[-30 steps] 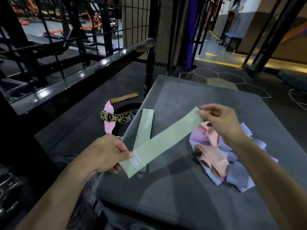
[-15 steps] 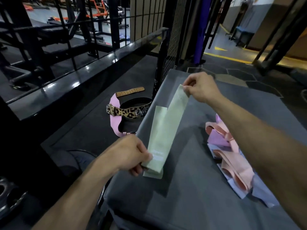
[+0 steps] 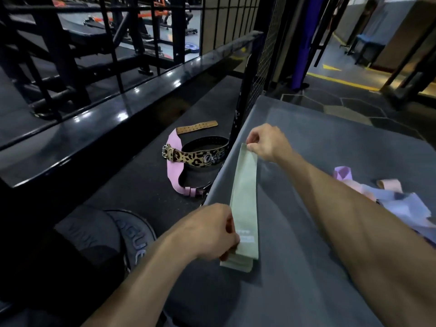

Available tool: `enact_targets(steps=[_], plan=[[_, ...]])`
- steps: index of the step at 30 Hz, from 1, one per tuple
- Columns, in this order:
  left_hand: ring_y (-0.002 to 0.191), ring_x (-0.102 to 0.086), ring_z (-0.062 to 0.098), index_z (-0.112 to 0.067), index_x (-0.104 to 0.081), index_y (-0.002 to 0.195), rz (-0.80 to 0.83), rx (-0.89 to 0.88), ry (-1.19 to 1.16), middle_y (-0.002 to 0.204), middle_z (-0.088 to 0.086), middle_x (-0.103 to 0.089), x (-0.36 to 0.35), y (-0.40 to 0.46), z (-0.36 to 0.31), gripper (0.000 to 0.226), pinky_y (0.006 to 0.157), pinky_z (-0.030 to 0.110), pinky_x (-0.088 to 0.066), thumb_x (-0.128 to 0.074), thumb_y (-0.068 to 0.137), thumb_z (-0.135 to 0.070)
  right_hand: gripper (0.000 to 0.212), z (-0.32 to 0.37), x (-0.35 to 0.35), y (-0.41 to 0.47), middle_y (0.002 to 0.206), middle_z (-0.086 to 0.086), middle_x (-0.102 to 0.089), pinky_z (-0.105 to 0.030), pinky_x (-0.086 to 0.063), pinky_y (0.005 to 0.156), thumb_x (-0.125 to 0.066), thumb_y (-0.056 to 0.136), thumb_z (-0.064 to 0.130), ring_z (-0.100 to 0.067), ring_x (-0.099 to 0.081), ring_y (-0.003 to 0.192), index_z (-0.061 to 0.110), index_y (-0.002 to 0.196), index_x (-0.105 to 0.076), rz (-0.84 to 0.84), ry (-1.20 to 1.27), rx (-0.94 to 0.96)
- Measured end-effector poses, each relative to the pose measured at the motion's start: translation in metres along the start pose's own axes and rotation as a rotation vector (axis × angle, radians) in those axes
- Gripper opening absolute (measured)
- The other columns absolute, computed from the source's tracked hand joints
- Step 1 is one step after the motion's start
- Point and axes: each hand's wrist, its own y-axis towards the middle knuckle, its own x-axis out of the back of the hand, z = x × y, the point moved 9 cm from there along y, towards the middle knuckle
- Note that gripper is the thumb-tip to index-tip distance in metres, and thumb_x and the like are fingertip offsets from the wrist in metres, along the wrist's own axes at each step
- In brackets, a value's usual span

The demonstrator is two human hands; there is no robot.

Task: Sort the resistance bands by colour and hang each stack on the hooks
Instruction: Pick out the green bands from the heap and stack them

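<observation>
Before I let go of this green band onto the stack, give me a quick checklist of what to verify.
1. Far end held: right hand pinches the green band. Ok.
2. Near end held: left hand has a grip on it. Ok.
3. Lined up over the green band beneath: sides match, the lower end pokes out slightly. Ok.
4. Colours separate: pink and lilac pile lies apart, to the right. Ok.
5. Stack fully on the grey platform: near its left edge. Ok.
6. Hooks located: none visible. Cannot tell.

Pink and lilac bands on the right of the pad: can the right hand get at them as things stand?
Probably yes, once it lets go. The right hand pinches the far end of the green band, so it is occupied. Nothing lies on the grey pad between it and the pink and lilac bands.
</observation>
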Motion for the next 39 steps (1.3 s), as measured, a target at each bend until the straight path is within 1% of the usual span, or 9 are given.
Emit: enact_targets(steps=[7, 12, 16, 20, 25, 27, 31, 35, 39], plan=[[0.086, -0.058, 0.019, -0.025, -0.048, 0.079, -0.005, 0.019, 0.091, 0.081, -0.009, -0.059, -0.003, 0.003, 0.002, 0.022, 0.07, 0.03, -0.043, -0.061, 0.095, -0.034, 0.012, -0.008, -0.017, 0.002, 0.096, 0.0, -0.074, -0.039, -0.059, 0.083, -0.068, 0.087, 0.018, -0.023, -0.068, 0.092, 0.027, 0.08, -0.072, 0.026, -0.038, -0.077], [0.093, -0.065, 0.024, -0.027, -0.046, 0.079, 0.006, 0.061, 0.108, 0.094, -0.003, -0.07, -0.008, 0.006, 0.014, 0.019, 0.085, 0.041, -0.055, -0.06, 0.091, -0.033, 0.013, -0.007, -0.02, 0.002, 0.096, 0.0, -0.075, -0.038, -0.059, 0.084, -0.07, 0.087, 0.019, -0.022, -0.069, 0.093, 0.028, 0.077, -0.071, 0.042, -0.033, -0.088], [0.092, -0.064, 0.023, -0.031, -0.047, 0.076, -0.011, 0.071, 0.121, 0.094, -0.005, -0.067, -0.009, 0.006, 0.014, 0.021, 0.084, 0.04, -0.054, -0.065, 0.087, -0.036, 0.013, -0.008, -0.022, 0.0, 0.097, 0.0, -0.075, -0.038, -0.06, 0.086, -0.067, 0.086, 0.019, -0.023, -0.069, 0.092, 0.028, 0.077, -0.069, 0.07, -0.03, -0.111], [0.095, -0.063, 0.022, -0.033, -0.048, 0.075, -0.035, 0.071, 0.148, 0.095, -0.007, -0.066, -0.007, 0.006, 0.014, 0.022, 0.086, 0.039, -0.054, -0.066, 0.086, -0.039, 0.014, -0.003, -0.023, -0.004, 0.103, -0.004, -0.073, -0.038, -0.059, 0.088, -0.059, 0.087, 0.02, -0.025, -0.068, 0.093, 0.023, 0.09, -0.072, 0.129, -0.025, -0.145], [0.095, -0.063, 0.022, -0.031, -0.052, 0.076, -0.052, 0.07, 0.152, 0.092, -0.008, -0.064, -0.005, 0.005, 0.011, 0.02, 0.083, 0.035, -0.052, -0.067, 0.087, -0.036, 0.042, 0.005, -0.028, -0.015, 0.101, -0.003, -0.062, -0.035, -0.051, 0.077, -0.054, 0.09, 0.056, -0.029, -0.062, 0.087, 0.017, 0.106, -0.059, 0.235, -0.181, -0.173], [0.096, -0.063, 0.021, -0.032, -0.054, 0.08, -0.05, 0.06, 0.149, 0.097, -0.009, -0.066, -0.005, 0.006, 0.012, 0.015, 0.084, 0.035, -0.053, -0.066, 0.087, -0.036, 0.047, 0.008, -0.035, -0.02, 0.106, -0.003, -0.058, -0.036, -0.051, 0.077, -0.053, 0.09, 0.062, -0.027, -0.058, 0.084, 0.02, 0.109, -0.055, 0.268, -0.245, -0.174], [0.097, -0.063, 0.019, -0.036, -0.056, 0.092, -0.062, 0.022, 0.13, 0.098, -0.011, -0.067, -0.005, 0.008, 0.013, 0.013, 0.087, 0.039, -0.055, -0.067, 0.084, -0.035, 0.042, 0.013, -0.038, -0.023, 0.113, -0.008, -0.062, -0.038, -0.056, 0.077, -0.058, 0.091, 0.058, -0.03, -0.061, 0.079, 0.017, 0.104, -0.052, 0.248, -0.231, -0.183], [0.08, -0.066, 0.01, -0.044, -0.056, 0.101, -0.079, -0.057, 0.117, 0.081, -0.014, -0.066, -0.004, 0.009, 0.007, 0.025, 0.074, 0.033, -0.056, -0.069, 0.085, -0.029, 0.042, 0.018, -0.036, -0.027, 0.117, -0.012, -0.06, -0.039, -0.057, 0.077, -0.057, 0.094, 0.053, -0.032, -0.063, 0.084, 0.014, 0.108, -0.054, 0.279, -0.211, -0.195], [0.082, -0.066, 0.014, -0.046, -0.055, 0.107, -0.073, -0.075, 0.141, 0.091, -0.009, -0.067, -0.005, 0.009, 0.003, 0.029, 0.077, 0.035, -0.056, -0.07, 0.086, -0.031, 0.046, 0.021, -0.037, -0.03, 0.116, -0.009, -0.061, -0.035, -0.053, 0.076, -0.058, 0.09, 0.057, -0.031, -0.061, 0.083, 0.015, 0.106, -0.05, 0.304, -0.251, -0.211]])
